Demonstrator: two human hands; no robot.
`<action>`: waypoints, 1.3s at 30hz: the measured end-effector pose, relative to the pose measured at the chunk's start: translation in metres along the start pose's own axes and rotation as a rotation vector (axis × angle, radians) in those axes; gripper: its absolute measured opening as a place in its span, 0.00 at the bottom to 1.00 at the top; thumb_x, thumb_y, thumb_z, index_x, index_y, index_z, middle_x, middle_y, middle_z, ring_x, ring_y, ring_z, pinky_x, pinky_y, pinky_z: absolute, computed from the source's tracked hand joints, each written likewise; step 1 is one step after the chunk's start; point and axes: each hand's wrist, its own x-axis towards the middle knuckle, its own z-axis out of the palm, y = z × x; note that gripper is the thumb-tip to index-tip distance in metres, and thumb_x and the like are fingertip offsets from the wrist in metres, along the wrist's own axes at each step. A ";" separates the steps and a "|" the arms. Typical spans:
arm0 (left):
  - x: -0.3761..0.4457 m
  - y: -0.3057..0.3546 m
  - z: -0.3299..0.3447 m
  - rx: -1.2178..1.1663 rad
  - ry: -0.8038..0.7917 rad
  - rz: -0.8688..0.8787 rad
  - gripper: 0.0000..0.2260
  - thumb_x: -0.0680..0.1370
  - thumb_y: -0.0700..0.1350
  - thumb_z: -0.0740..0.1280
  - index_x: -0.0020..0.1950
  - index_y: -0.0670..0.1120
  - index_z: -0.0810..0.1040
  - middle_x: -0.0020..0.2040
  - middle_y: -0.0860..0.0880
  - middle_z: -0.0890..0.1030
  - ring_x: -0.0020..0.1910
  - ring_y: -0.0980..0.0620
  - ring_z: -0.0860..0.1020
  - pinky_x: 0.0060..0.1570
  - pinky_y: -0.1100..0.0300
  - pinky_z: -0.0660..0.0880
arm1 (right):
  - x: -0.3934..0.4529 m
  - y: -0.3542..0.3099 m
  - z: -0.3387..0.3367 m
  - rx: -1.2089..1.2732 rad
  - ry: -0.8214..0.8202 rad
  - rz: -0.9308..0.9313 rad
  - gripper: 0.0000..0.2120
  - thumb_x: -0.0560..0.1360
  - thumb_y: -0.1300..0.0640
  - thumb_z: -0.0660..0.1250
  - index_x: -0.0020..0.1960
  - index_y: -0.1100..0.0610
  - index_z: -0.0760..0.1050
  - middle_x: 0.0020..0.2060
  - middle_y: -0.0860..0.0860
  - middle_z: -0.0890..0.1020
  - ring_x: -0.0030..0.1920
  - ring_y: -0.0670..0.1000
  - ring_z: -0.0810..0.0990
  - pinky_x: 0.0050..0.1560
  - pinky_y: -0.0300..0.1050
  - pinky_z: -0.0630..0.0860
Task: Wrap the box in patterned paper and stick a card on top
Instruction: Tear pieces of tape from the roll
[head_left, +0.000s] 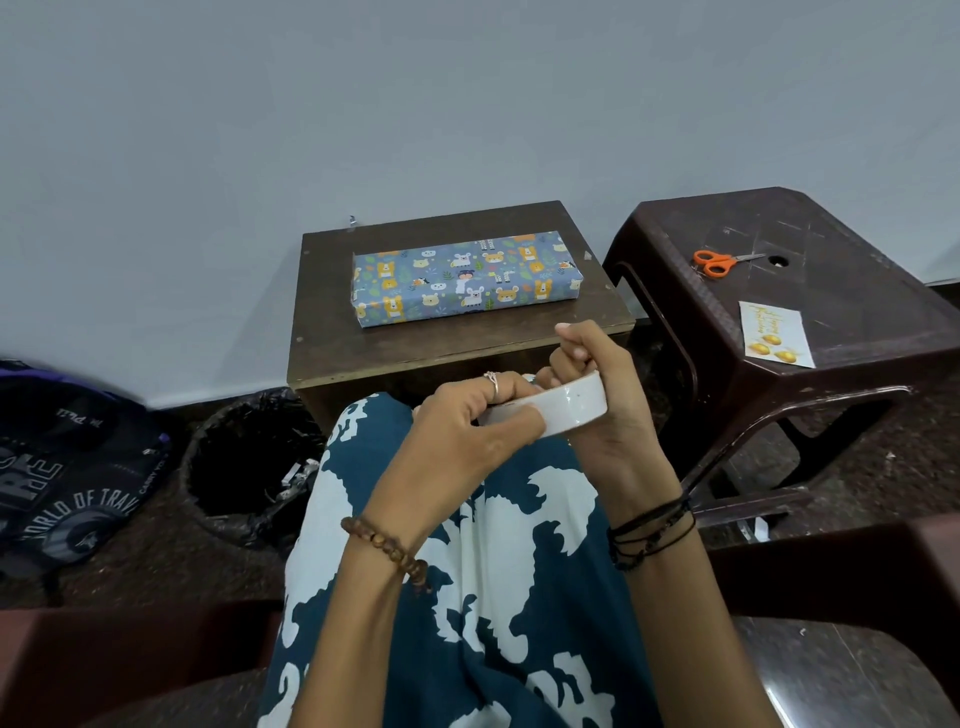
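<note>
The box (465, 278), fully covered in blue paper with animal figures, lies flat on a small brown wooden table (415, 348) ahead of me. Over my lap, both hands hold a white roll of tape (563, 408). My left hand (467, 431) grips the roll's near left side, thumb along its rim. Beneath the roll's right side my right hand (597, 384) grips it with curled fingers, fingertips at its upper edge. A white card (775, 336) with gold print lies on the dark plastic stool (852, 291) to the right.
Orange-handled scissors (719, 262) lie on the stool behind the card. A black-lined waste bin (249, 462) stands left of my knee, and a dark backpack (67, 467) lies at the far left. A plain wall rises behind the table.
</note>
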 end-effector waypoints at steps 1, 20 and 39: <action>0.000 -0.001 0.002 0.014 0.021 -0.004 0.14 0.60 0.60 0.59 0.35 0.57 0.80 0.31 0.59 0.76 0.35 0.60 0.71 0.34 0.72 0.67 | 0.000 0.000 0.000 -0.019 0.013 -0.025 0.20 0.74 0.59 0.64 0.26 0.53 0.61 0.20 0.45 0.59 0.28 0.46 0.59 0.33 0.37 0.65; 0.001 0.007 -0.011 -0.129 -0.183 -0.008 0.08 0.75 0.37 0.67 0.40 0.49 0.80 0.32 0.61 0.80 0.34 0.67 0.76 0.36 0.76 0.69 | 0.000 -0.004 -0.006 0.057 -0.123 0.114 0.19 0.74 0.58 0.62 0.28 0.53 0.59 0.18 0.45 0.58 0.25 0.45 0.61 0.28 0.35 0.65; 0.028 0.008 -0.025 -0.018 -0.617 -0.086 0.11 0.75 0.33 0.63 0.43 0.48 0.79 0.33 0.60 0.80 0.35 0.66 0.76 0.40 0.74 0.70 | -0.001 -0.005 -0.008 -0.169 -0.278 0.054 0.19 0.69 0.55 0.64 0.24 0.52 0.60 0.19 0.46 0.58 0.25 0.45 0.63 0.27 0.36 0.65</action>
